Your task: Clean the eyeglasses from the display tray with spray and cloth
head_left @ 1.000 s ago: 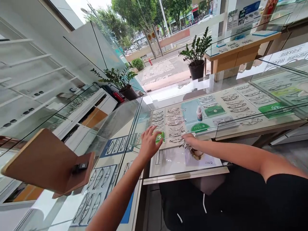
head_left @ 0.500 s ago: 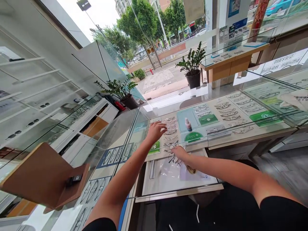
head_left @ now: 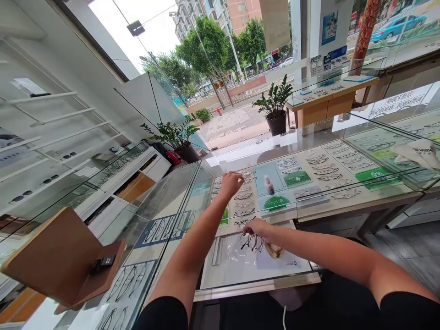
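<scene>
My right hand (head_left: 258, 227) is closed round several pairs of eyeglasses (head_left: 252, 242), which hang in a bunch below the fingers over the pulled-out drawer (head_left: 237, 270). Farther in, my left hand (head_left: 233, 184) reaches over the display case, its fingers bent together beside the column of eyeglasses (head_left: 244, 196) laid out there. What its fingertips hold, if anything, is too small to make out. Under my right wrist, a brown and gold object (head_left: 274, 250) lies in the drawer near a white printed sheet (head_left: 288, 262).
A small bottle (head_left: 268, 185) stands behind a green half-round sign (head_left: 276, 203). More eyeglasses (head_left: 325, 170) lie to the right under glass. A brown folding stand (head_left: 58, 256) is on the left counter. Potted plants (head_left: 276, 110) stand by the window.
My left hand has shifted a little to the right, along the eyeglasses column. My right hand, with the bunch of eyeglasses, has come slightly lower and closer. The camera view has tilted a little.
</scene>
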Motion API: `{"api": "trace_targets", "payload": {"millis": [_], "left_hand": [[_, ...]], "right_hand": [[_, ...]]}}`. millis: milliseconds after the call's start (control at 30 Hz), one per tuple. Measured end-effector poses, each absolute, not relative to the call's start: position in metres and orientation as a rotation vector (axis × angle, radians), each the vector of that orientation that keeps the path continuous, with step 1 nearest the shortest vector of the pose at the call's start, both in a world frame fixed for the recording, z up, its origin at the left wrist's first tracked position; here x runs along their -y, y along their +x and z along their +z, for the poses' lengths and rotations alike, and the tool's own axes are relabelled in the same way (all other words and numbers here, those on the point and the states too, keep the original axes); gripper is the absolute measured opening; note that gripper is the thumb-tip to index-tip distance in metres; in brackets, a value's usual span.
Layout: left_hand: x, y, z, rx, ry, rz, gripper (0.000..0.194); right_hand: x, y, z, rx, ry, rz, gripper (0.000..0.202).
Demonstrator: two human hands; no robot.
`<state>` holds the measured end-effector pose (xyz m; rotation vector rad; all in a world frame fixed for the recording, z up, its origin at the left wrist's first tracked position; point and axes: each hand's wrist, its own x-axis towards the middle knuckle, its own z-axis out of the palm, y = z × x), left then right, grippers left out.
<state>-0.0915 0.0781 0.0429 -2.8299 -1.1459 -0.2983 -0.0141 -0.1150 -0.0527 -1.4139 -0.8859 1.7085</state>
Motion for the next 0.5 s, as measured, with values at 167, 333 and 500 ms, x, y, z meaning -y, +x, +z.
{"api": "trace_targets", "payload": {"millis": [167, 333, 500], "left_hand": [[-0.075, -0.101, 0.055, 1.116, -2.833, -0.368, 0.043], [-0.058, -0.165, 0.072, 1.176, -2.789, -0.491, 0.028], [-0.044, -0.279, 0.059, 1.406, -2.752, -0.639, 0.035]], "right_hand": [[0.125, -0.004, -0.019, 0.878, -1.355, 1.92, 0.018], [0.143, 0.003, 0.019, 0.944, -1.192, 2.127, 0.031], [0.153, 0.007, 0.069, 0.981, -0.95, 2.153, 0.031]]}}
